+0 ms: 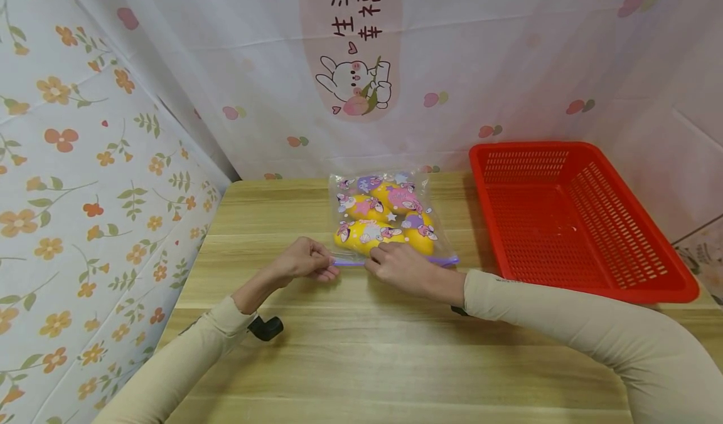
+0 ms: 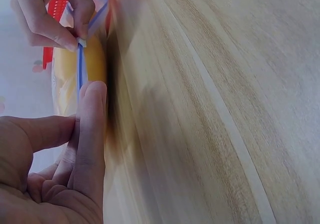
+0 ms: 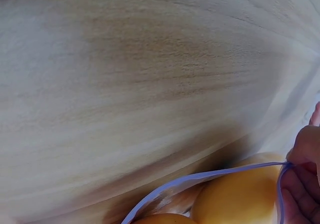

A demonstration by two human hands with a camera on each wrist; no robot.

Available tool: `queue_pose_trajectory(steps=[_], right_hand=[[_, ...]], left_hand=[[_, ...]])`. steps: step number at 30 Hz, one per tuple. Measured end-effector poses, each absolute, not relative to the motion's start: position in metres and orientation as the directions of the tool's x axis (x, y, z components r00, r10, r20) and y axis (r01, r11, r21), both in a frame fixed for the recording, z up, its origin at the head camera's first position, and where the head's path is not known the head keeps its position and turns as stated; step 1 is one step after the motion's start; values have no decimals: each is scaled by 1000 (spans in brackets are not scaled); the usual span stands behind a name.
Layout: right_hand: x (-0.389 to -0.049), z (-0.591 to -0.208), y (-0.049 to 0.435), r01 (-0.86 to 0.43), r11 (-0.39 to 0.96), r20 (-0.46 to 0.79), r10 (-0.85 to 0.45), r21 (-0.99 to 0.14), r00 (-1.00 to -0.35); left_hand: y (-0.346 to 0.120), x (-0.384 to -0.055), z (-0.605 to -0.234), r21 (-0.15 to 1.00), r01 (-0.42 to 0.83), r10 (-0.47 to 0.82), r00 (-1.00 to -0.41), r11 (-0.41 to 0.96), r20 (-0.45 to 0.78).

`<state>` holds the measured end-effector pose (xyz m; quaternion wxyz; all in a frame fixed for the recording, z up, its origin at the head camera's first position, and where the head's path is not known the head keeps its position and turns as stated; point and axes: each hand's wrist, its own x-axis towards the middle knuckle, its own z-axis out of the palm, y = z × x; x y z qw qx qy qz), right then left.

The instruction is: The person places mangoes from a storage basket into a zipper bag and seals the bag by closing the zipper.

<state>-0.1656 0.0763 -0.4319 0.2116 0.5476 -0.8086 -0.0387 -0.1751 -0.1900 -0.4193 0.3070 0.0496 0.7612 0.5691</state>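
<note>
A clear zip bag [image 1: 346,189] with a cartoon rabbit print lies flat near the table's back edge, holding several rounded yellow-orange fruits [image 3: 240,196]. Its purple zip strip [image 1: 449,261] faces the person. My left hand [image 1: 307,262] pinches the left end of that strip between thumb and fingers. Farther right along it, my right hand [image 1: 403,266] pinches a small white slider [image 2: 82,42], seen in the left wrist view. Between the two hands the strip runs straight. To the right of the right hand the mouth gapes, as the right wrist view shows.
A red plastic basket [image 1: 491,229] with slotted walls stands on the right side of the wooden table [image 1: 361,361], beside the bag. Patterned cloths hang behind the table [image 1: 452,47] and along the left [image 1: 73,223]. A black piece [image 1: 265,328] sticks out below the left wrist.
</note>
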Motion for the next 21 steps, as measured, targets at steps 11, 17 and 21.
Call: queue_pose_trajectory(steps=[11,17,21], right_hand=[[-164,-433,72,-867,407,299,-898,288,-322],[-163,-433,72,-868,402,307,-899,290,-314],[-164,-434,73,-873,395,310,-900,286,-306]], left_hand=[[-193,-177,-422,893,-271,423,-806,359,-414],[-193,-178,-423,895,-274,430,-802,352,-415],[-193,-178,-424,897,-279,433,-800,342,-414]])
